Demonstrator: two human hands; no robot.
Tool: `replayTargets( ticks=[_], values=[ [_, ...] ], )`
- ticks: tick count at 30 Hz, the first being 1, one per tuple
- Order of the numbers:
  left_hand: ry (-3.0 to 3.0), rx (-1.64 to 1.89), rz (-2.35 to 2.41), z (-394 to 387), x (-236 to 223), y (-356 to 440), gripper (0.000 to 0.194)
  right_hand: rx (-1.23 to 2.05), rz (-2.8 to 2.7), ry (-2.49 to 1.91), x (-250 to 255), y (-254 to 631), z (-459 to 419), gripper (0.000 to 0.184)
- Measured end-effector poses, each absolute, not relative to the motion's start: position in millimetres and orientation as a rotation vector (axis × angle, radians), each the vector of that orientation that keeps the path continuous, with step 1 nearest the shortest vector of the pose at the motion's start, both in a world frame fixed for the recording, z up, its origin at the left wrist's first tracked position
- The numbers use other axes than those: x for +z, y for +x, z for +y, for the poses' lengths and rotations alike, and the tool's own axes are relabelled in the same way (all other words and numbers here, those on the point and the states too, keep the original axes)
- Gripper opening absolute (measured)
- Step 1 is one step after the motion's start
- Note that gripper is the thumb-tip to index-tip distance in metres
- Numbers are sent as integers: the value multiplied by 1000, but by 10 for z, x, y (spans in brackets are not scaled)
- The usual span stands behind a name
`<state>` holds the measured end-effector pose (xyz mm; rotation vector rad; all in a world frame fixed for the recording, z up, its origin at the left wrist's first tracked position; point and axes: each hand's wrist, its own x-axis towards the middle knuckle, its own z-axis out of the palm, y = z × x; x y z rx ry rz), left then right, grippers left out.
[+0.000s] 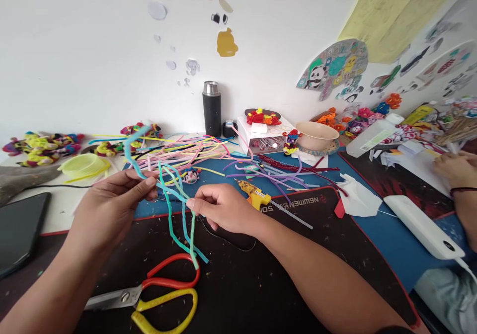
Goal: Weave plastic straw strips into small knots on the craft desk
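Observation:
My left hand (112, 202) pinches a light-blue pipe cleaner (131, 151), whose free end sticks up and away above the fingers. My right hand (219, 207) is closed with thumb and finger on the same bundle, where blue and green pipe cleaners (170, 217) meet. Several bent lengths of these hang down between and below the hands. Scissors (128, 296) with one red and one yellow handle lie on the black mat just below, and a green end hangs over the red loop.
A large pile of pink and yellow pipe cleaners (179, 150) lies behind my hands. To the right are a yellow glue gun (254, 194), a white power bank (423, 227) and another person's hand (452, 170). A black flask (212, 110) stands by the wall; a phone (22, 232) lies left.

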<state>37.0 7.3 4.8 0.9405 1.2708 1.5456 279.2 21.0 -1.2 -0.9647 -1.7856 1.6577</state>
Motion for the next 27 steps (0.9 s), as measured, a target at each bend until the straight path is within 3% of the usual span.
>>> replayTargets(
  ticks=[11, 21, 27],
  values=[
    [858, 1541, 1179, 98, 62, 419, 27, 1530, -2003, -1030, -67, 2781, 200, 35],
    [796, 1478, 1207, 34, 118, 504, 34, 1685, -1759, -977, -174, 2745, 248, 49],
    [845, 1274, 1216, -35, 50, 705, 38, 1678, -1705, -959, -181, 2721, 204, 47]
  ],
)
